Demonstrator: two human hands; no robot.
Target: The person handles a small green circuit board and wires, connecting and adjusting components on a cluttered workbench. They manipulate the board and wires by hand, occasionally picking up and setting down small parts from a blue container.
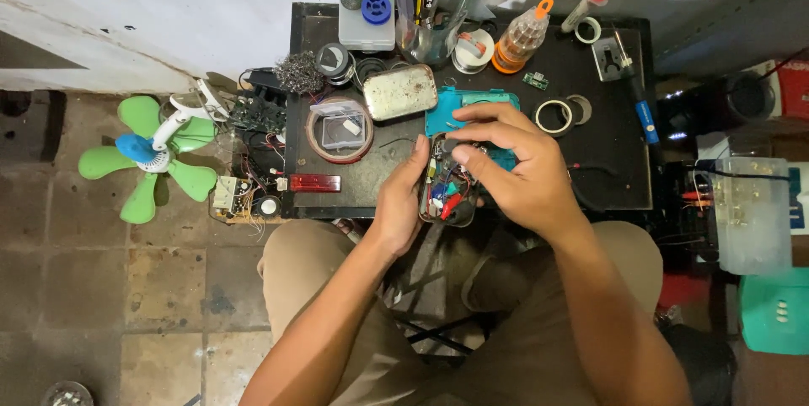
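This was a small, improvised electronics repair corner, set up low against a scuffed white wall over a worn tile floor point(126, 288). A black work table point(607, 170) was crowded with repair clutter: a solder spool point(472, 48), rolls of tape point(552, 115), a glue bottle with an orange cap point(522, 35), a dented metal tin point(400, 92), a jar of tools and tubes point(425, 31), a tangle of steel wool point(299, 73). Bare circuit boards with loose wires point(244, 191) lay at the table's left edge, beside a green fan point(147, 157) with its guard off.
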